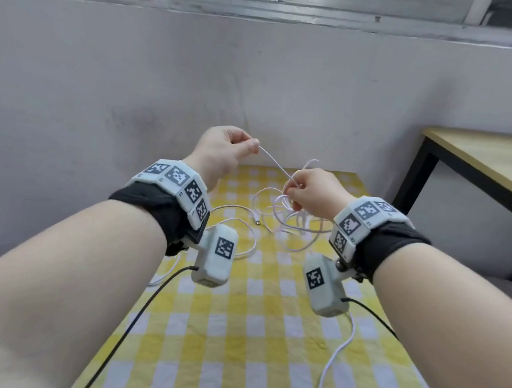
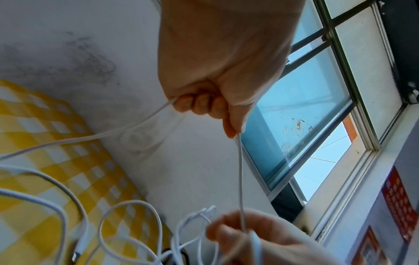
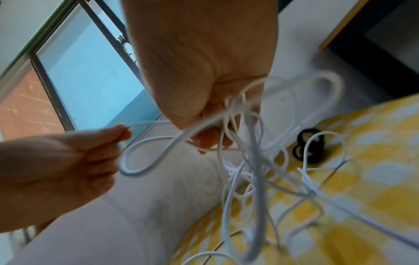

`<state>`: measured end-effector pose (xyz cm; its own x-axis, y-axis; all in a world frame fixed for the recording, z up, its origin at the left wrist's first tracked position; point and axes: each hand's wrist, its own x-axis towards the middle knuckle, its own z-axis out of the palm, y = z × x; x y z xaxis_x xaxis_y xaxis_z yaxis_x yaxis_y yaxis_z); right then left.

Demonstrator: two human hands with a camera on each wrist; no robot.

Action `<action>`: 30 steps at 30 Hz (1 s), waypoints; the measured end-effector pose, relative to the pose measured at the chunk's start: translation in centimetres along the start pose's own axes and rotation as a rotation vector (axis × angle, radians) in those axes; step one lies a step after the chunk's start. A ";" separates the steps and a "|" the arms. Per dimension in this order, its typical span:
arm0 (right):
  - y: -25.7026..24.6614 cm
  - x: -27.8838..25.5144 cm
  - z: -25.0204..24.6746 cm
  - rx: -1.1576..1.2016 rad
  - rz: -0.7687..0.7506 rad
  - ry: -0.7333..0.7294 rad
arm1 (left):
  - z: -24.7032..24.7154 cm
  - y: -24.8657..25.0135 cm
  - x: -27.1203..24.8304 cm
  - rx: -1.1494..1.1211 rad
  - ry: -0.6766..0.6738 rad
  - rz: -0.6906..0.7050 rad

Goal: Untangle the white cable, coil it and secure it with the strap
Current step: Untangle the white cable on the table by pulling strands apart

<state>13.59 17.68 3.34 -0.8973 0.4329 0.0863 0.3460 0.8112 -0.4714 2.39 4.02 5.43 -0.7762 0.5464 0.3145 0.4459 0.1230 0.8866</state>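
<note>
A thin white cable [image 1: 275, 162] runs taut between my two raised hands. My left hand [image 1: 226, 146] pinches one strand of it, up and to the left. My right hand [image 1: 304, 191] grips a tangled bunch of loops [image 3: 244, 136] that hang down toward the table. More of the cable [image 2: 68, 199] lies in loose curves on the yellow checked cloth [image 1: 233, 333], with a plug end [image 1: 258, 222] resting near the middle. A black strap [image 3: 306, 145] lies curled on the cloth beyond the tangle, seen only in the right wrist view.
The cloth-covered table stands against a pale wall [image 1: 165, 83] under a window [image 2: 301, 111]. A wooden desk with a black frame [image 1: 488, 167] is at the right. Black camera leads [image 1: 141, 311] trail from both wrists over the cloth.
</note>
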 end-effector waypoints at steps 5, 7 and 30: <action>1.3 0.7 -2.1 -0.190 0.109 0.094 | -0.4 -1.0 0.5 0.078 0.131 -0.025; 1.7 0.6 -2.6 -0.253 0.143 0.116 | -0.4 -1.2 0.7 0.113 0.188 -0.047; 0.3 -1.2 -2.6 -0.089 0.129 0.001 | 3.1 0.3 -0.1 0.750 -0.374 0.151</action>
<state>15.48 18.45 5.40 -0.8438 0.5358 0.0309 0.4812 0.7808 -0.3986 3.95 6.59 4.65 -0.5453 0.8226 0.1613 0.8124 0.4712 0.3435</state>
